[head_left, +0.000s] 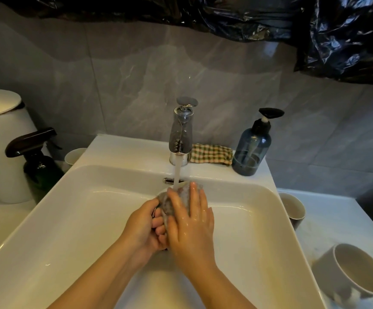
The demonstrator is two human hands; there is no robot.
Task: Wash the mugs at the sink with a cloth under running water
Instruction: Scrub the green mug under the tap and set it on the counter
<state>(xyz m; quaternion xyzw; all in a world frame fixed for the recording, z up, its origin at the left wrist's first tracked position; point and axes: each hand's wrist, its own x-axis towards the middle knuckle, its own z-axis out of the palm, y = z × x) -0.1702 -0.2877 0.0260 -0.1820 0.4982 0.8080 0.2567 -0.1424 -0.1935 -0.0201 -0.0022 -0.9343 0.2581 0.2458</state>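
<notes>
Over the white sink (87, 181) my left hand (144, 227) grips a mug (155, 212). Only a dark bit of the mug by its handle shows between my fingers. My right hand (191, 224) wraps a wet grey cloth (170, 202) over the mug, fingers and thumb curved round it. Water (177, 172) runs from the chrome faucet (181, 134) onto the cloth and my right fingertips. Two more mugs are on the counter to the right: one upright (292, 208) by the sink's edge, one tilted (354, 270) nearer me.
A checked cloth (211, 153) lies behind the faucet beside a blue pump bottle (251, 150). Left of the sink are a dark spray bottle (38, 161), a pale cup (75, 156) and a white lidded bin (0, 141). Black plastic sheeting (337, 36) hangs above.
</notes>
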